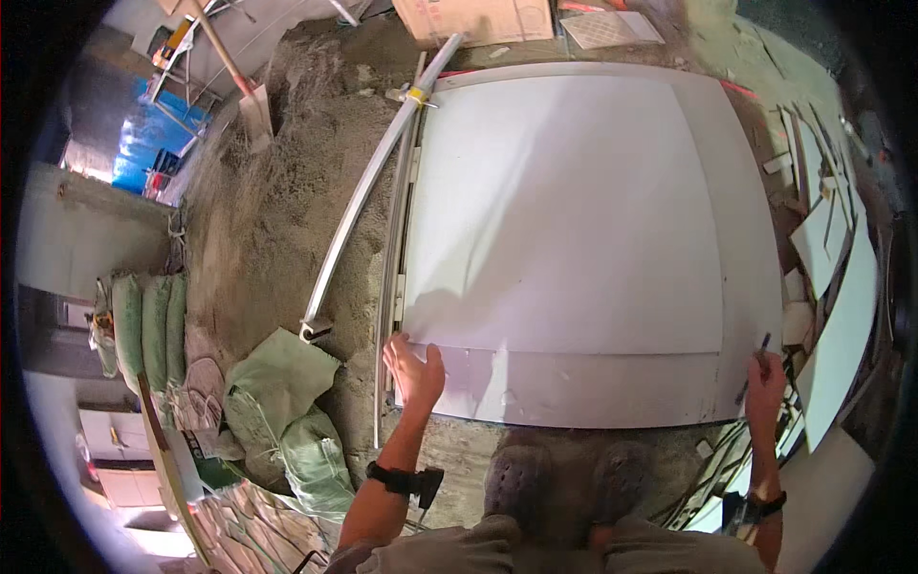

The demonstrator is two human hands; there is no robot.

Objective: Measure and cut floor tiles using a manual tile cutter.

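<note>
A large white tile (564,220) lies on another pale slab (612,387), whose border shows along the near and right sides. My left hand (414,373) is at the near left corner, thumb and fingers apart and holding nothing; whether it touches the slab I cannot tell. At the near right corner, my right hand (764,378) is closed around a slim dark pen, whose end sticks up above the fist. Beside the left edge of the tile runs a long metal rail (390,287). A second silvery bar (368,172), with a yellow clamp-like piece, slants outward next to it.
Sand (258,220) covers the ground at left, with a shovel (256,115) standing in it. Green sacks (311,450) lie at the near left. Broken tile offcuts (827,239) crowd the right side. A cardboard box (475,19) stands beyond the tile.
</note>
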